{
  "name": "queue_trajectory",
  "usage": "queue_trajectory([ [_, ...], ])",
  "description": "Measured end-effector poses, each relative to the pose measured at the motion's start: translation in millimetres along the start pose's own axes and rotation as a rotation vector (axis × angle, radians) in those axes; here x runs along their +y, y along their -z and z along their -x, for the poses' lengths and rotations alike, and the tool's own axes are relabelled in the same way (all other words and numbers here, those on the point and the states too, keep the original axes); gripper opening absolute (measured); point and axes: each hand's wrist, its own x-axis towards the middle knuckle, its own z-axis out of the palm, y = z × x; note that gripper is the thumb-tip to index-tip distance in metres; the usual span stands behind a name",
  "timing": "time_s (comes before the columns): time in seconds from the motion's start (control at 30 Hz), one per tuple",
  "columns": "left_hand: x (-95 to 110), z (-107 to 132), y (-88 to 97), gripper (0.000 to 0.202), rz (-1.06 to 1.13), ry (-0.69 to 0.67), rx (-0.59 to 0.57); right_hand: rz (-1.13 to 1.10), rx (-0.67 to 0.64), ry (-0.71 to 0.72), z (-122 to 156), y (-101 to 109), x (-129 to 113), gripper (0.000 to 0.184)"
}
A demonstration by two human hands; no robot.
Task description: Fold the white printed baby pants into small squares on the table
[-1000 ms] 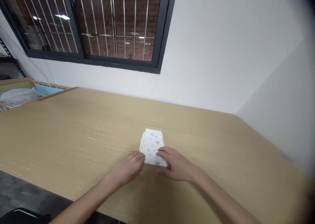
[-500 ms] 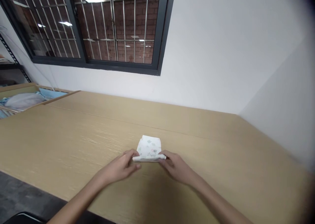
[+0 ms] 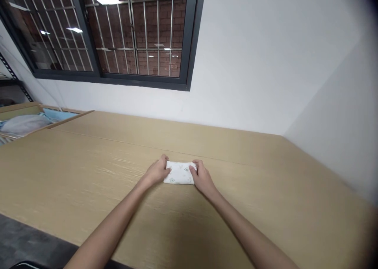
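A small white cloth (image 3: 180, 173) with a faint coloured print lies folded into a short flat rectangle on the wooden table (image 3: 88, 174). My left hand (image 3: 157, 171) rests on its left end, fingers curled over the far corner. At its right end my right hand (image 3: 201, 177) does the same, thumb and fingers pinched on the edge. Both hands press the cloth down onto the tabletop.
A wooden tray (image 3: 17, 115) with light blue and grey fabric sits at the far left of the table. A barred window (image 3: 118, 32) is in the white wall behind. A second white wall (image 3: 339, 115) closes the right side.
Both hands lifted the near edge of the cloth and folded it away from me. The cloth is now half as deep, and the hands have moved farther across the table.
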Motion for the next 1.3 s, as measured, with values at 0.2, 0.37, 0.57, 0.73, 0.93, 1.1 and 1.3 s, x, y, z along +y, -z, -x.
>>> queue_trajectory([
  [0.2, 19.7, 6.9, -13.6, 0.043, -0.142, 0.009, 0.178, 0.186, 0.212, 0.131, 6.0, -2.3, -6.1, 0.046],
  [0.37, 39.6, 22.5, -43.0, 0.066, -0.077, -0.163, 0.283, 0.479, 0.038, 0.509, 18.0, -11.5, -29.8, 0.056],
  [0.57, 32.7, 28.2, -70.3, 0.08, -0.168, -0.279, 0.02, 0.586, -0.166, 0.537, 20.2, -30.9, -15.6, 0.066],
  [0.73, 15.7, 30.4, -64.3, 0.082, -0.321, -0.271, -0.004, 0.561, -0.193, 0.481, 23.2, -19.2, -8.4, 0.059],
  [0.93, 0.4, 33.1, -61.9, 0.093, -0.449, -0.171, 0.06, 0.491, -0.213, 0.42, 25.4, -4.7, -0.9, 0.061],
  [1.1, -4.5, 33.5, -52.7, 0.089, -0.491, -0.176, 0.077, 0.409, -0.164, 0.453, 25.7, 3.6, 4.1, 0.063],
  [1.3, 11.3, 37.6, -31.8, 0.076, -0.426, -0.407, 0.011, 0.321, -0.163, 0.605, 27.2, 12.7, 4.9, 0.061],
])
